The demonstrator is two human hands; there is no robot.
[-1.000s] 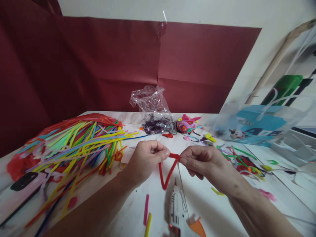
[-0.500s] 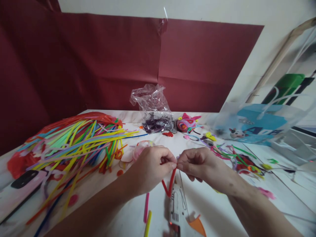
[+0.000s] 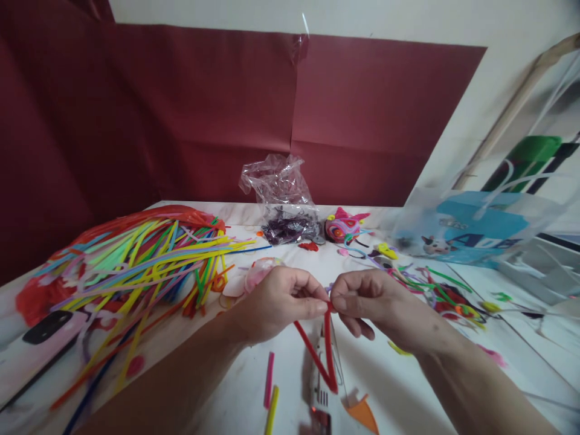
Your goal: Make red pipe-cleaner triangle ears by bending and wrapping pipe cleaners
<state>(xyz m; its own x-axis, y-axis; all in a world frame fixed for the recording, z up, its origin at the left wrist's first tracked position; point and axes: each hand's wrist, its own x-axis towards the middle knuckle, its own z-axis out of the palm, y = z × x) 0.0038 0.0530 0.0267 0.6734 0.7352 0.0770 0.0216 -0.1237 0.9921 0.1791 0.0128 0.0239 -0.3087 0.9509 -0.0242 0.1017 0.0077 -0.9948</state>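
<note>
A red pipe cleaner (image 3: 317,356), bent into a V, hangs below my fingertips. My left hand (image 3: 287,302) pinches it between thumb and forefinger. Close against it, my right hand (image 3: 367,299) pinches the same pipe cleaner near its end, its other fingers curled. Under the hanging V lies a white hot glue gun (image 3: 321,393) with a small red light and a wire stand; the pipe cleaner partly covers it. An orange piece (image 3: 362,414) sits beside the glue gun. A pink pipe cleaner piece (image 3: 269,379) and a yellow piece (image 3: 272,411) lie left of it.
A heap of colourful pipe cleaners (image 3: 149,254) spreads on the left, beside a phone (image 3: 40,350). Behind stand a clear plastic bag (image 3: 285,205) and a pink coiled figure (image 3: 343,226). Loose pipe cleaners (image 3: 446,296) and a translucent carry bag (image 3: 471,229) are on the right.
The bent red pipe cleaner now hangs lower and shows more of its length over the glue gun. Both hands have shifted slightly right, still pinching together.
</note>
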